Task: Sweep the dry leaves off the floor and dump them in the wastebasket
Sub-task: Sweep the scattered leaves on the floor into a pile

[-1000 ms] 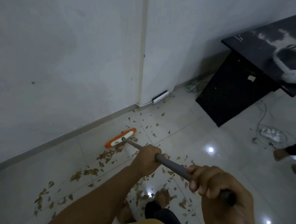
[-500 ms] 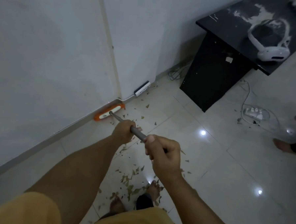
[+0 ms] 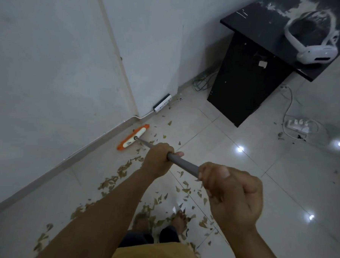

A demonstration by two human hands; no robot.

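Head view. Left hand (image 3: 158,159) wrapped tight around the grey metal broom handle (image 3: 183,162), fingers curled over the top, thumb tip visible on the right side of the shaft. Right hand (image 3: 233,195) clenched around the upper end of the same handle, nearer to the camera, knuckles up, thumb laid across the fingers. Handle running diagonally from the right hand down to the orange and white plastic broom head (image 3: 133,136). Broom head flat on the glossy pale tiled floor (image 3: 251,182), just beside the skirting of the white wall (image 3: 50,63), near the corner. Dry brown leaves (image 3: 121,171) scattered on the tiles between broom head and bare feet (image 3: 178,220), more in a loose line along the left arm. Black desk (image 3: 244,89) at upper right, with a white headset (image 3: 311,49) on top. White power strip (image 3: 297,124) with cable on the floor at right, well apart from the leaves. Wastebasket not visible here.
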